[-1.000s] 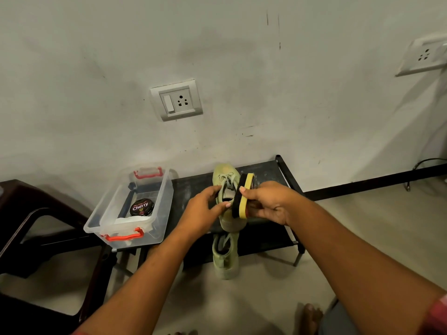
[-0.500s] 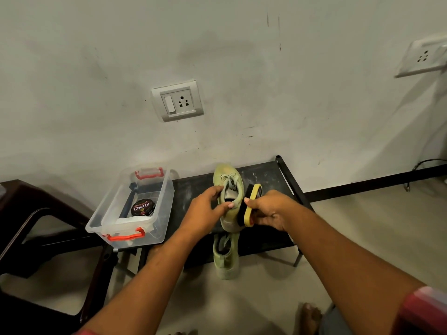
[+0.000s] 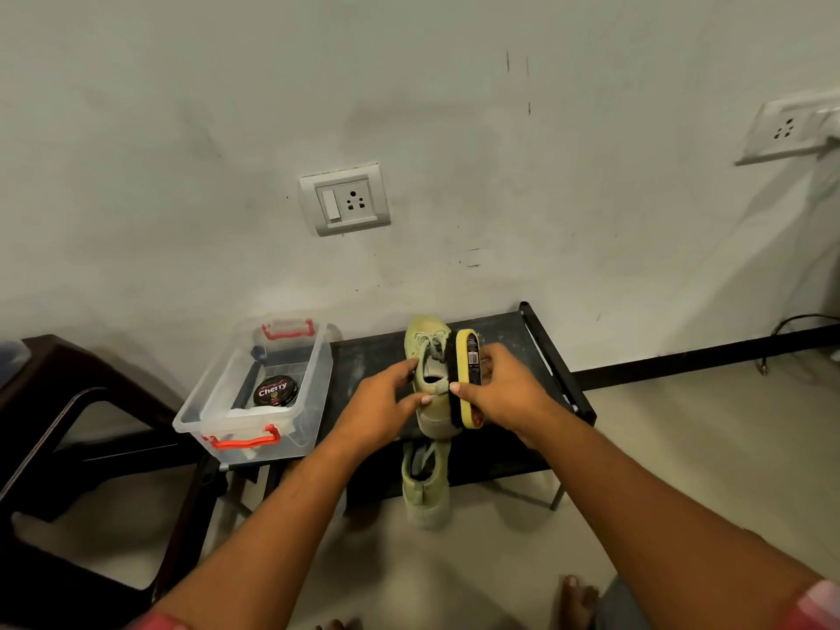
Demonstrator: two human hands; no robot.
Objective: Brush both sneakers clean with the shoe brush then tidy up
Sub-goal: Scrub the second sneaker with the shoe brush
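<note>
A pale green sneaker (image 3: 431, 370) is held above the black rack (image 3: 509, 452), toe pointing away from me. My left hand (image 3: 386, 409) grips its left side near the opening. My right hand (image 3: 504, 393) grips a yellow-backed shoe brush (image 3: 468, 379), whose black bristles press against the sneaker's right side. The second green sneaker (image 3: 425, 484) lies below at the rack's front edge, heel toward me, its toe hidden behind the held shoe.
A clear plastic box (image 3: 254, 393) with red handles sits on the rack's left end and holds a tin of Cherry polish (image 3: 275, 391). A dark brown chair (image 3: 68, 429) stands to the left. Wall sockets, a floor cable at right, and my foot (image 3: 577, 602) are nearby.
The brush has slid forward along the sneaker's right side, from near the heel toward the laces. My left hand keeps its hold on the shoe.
</note>
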